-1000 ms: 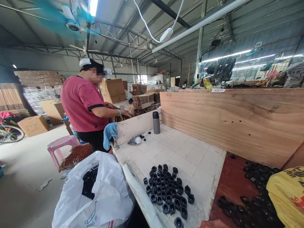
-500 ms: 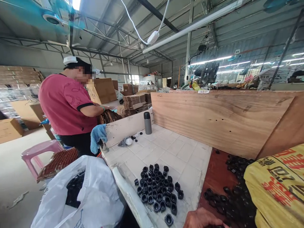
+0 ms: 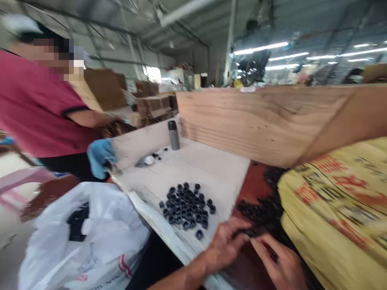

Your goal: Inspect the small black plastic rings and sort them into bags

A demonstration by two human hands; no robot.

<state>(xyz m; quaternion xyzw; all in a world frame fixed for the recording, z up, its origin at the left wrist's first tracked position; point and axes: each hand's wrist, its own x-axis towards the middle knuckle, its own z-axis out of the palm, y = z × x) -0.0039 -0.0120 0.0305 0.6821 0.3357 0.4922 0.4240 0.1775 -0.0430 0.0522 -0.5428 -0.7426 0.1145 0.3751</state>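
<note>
The view is smeared by motion. My left hand (image 3: 227, 245) and my right hand (image 3: 282, 266) meet at the bottom edge over the red-brown bench top (image 3: 246, 266). Their fingertips close together on a small black ring part (image 3: 249, 233). Just beyond them lies a pile of the same black parts (image 3: 266, 209), against a yellow printed sack (image 3: 335, 201). To the left, several black ring parts (image 3: 187, 205) stand in a tidy cluster on the white tiled surface (image 3: 211, 169).
A white plastic bag (image 3: 90, 241) holding black parts hangs off the bench's left side. A wooden board (image 3: 242, 117) walls the back. A grey flask (image 3: 173, 135) stands far left. A co-worker in a red shirt (image 3: 39, 108) works at cardboard beside a blue cloth (image 3: 99, 155).
The camera has swung right and down. Both my hands have come into view and met over the black parts; the yellow sack now fills more of the right side.
</note>
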